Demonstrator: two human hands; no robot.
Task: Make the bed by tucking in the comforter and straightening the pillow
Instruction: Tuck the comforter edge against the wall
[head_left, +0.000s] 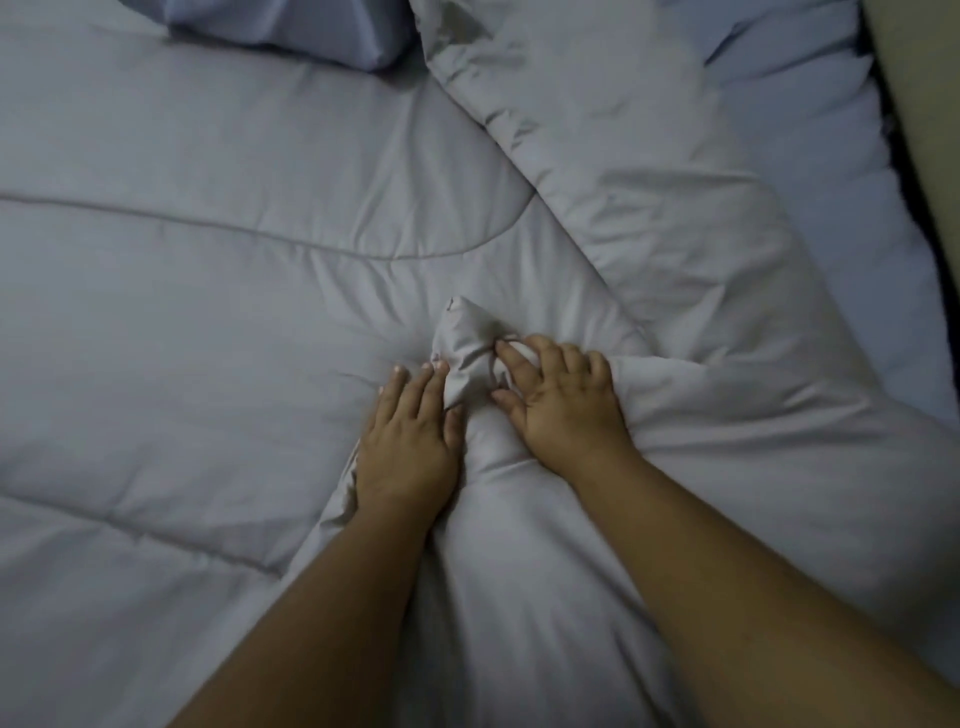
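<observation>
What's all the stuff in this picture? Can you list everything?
comforter: one, pale grey-blue, spread over the bed, right part folded back, one corner bunched up in the middle
pillow: one, grey-blue, top left, partly out of view
sheet: seemingly one, paler blue, bare strip on the right
beige surface: one, top right edge, cannot tell what it is
left hand: one, fingers straight, presses beside the bunched corner
right hand: one, grips the bunched corner
</observation>
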